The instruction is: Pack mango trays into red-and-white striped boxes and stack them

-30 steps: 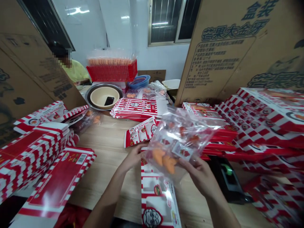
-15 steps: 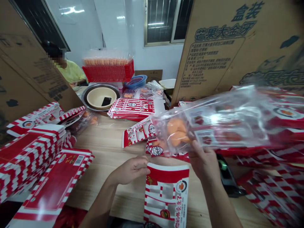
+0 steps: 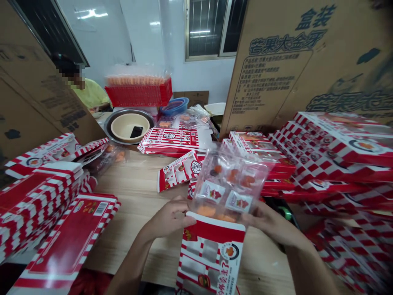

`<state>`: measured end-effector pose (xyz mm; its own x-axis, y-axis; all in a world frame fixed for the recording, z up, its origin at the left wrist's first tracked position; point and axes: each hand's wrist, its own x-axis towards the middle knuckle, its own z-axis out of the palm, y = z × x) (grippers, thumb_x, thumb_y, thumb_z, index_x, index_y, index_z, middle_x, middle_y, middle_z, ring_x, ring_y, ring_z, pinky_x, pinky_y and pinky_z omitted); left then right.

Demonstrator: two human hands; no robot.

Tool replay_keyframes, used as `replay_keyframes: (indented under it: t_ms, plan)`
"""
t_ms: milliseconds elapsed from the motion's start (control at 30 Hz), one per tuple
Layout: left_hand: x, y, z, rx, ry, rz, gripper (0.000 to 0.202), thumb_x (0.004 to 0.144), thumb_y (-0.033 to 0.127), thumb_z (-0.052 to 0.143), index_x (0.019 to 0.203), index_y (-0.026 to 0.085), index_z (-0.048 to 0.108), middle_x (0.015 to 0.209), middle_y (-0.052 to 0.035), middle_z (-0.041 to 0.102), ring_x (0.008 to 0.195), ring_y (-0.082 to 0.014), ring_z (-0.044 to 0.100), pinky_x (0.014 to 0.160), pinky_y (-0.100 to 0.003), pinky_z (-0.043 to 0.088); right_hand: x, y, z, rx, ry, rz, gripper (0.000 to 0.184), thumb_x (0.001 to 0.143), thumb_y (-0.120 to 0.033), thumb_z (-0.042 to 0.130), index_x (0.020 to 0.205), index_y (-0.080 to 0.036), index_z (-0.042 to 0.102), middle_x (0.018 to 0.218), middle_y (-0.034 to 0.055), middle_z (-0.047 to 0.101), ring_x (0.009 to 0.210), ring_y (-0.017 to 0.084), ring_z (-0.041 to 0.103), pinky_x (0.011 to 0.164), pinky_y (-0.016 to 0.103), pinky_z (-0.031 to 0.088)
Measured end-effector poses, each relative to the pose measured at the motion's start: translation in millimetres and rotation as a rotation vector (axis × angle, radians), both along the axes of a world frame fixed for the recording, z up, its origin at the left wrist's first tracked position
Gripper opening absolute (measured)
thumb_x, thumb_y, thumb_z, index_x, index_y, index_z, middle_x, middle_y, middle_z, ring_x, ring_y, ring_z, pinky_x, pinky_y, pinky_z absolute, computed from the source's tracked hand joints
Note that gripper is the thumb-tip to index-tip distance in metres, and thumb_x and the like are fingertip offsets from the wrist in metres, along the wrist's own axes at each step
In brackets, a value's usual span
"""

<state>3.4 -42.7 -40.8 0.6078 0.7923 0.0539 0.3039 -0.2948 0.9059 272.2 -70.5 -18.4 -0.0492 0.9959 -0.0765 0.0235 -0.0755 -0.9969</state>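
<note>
- wooden table point(image 3: 138, 188): under the work.
- striped box point(image 3: 211, 250): centre front; best kept steady, mouth gaping.
- clear tray point(image 3: 230, 174): near end at the box's mouth, perhaps just inside; squaring it up should avoid snags.
- right hand point(image 3: 273, 221): fingers grasping the tray's right edge; light pressure should spare the plastic.
- left hand point(image 3: 168, 219): thumb and fingers pinching the mouth's left corner.

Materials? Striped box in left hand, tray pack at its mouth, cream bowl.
Box: likely thin printed paperboard, perhaps coated; crisp edges, flat panels.
Tray pack: clear, glossy plastic; contents show through moulded compartments.
Cream bowl: probably smooth plastic, judging by even colour and rounded rim; enamel can't be ruled out.
</note>
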Motion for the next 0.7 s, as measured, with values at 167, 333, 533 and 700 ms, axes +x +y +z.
replay_keyframes:
  t_ms: [167, 333, 533, 700]
  plan:
    - [7.0, -4.0, 6.6, 0.072, 0.041, -0.118, 0.023, 0.081, 0.041, 0.061, 0.089, 0.020, 0.066, 0.091, -0.0040, 0.064, 0.096, -0.0210, 0.053, 0.090, -0.032, 0.040, 3.1, 24.0, 28.6, 0.491, -0.080, -0.483, 0.052, 0.069, -0.039, 0.074, 0.118, -0.034, 0.058, 0.118, 0.0008, 0.063, 0.104, 0.020, 0.060, 0.088, 0.033, 0.049]
    - [4.3, -18.1, -33.1, -0.137, -0.223, 0.162, 0.044, 0.078, 0.038, 0.065, 0.115, 0.022, 0.047, 0.113, -0.0070, 0.055, 0.105, -0.0209, 0.053, 0.092, -0.032, 0.041, 3.9, 19.7, 25.7, 0.303, -0.191, -0.067, 0.030, 0.069, -0.050, 0.069, 0.085, -0.025, 0.075, 0.083, 0.0045, 0.071, 0.079, 0.023, 0.064, 0.076, 0.036, 0.051]
    - [5.4, -25.7, -40.7, -0.239, -0.308, 0.146, 0.046, 0.077, 0.031, 0.067, 0.119, 0.023, 0.049, 0.112, -0.0055, 0.057, 0.105, -0.0195, 0.053, 0.091, -0.029, 0.040, -14.7, 0.1, -15.3, 0.083, -0.124, 0.528, 0.041, 0.075, -0.058, 0.060, 0.069, -0.020, 0.074, 0.094, 0.0065, 0.066, 0.089, 0.025, 0.062, 0.079, 0.033, 0.049]
    - [2.5, -4.9, -33.1, -0.634, -0.528, 0.246, 0.020, 0.065, 0.030, 0.078, 0.071, 0.013, 0.067, 0.074, 0.0000, 0.063, 0.072, -0.0137, 0.056, 0.072, -0.023, 0.043, -21.5, -10.5, -35.9, -0.056, 0.107, 0.413, 0.047, 0.065, -0.057, 0.070, 0.099, -0.024, 0.072, 0.115, 0.0084, 0.064, 0.104, 0.028, 0.061, 0.088, 0.039, 0.048]
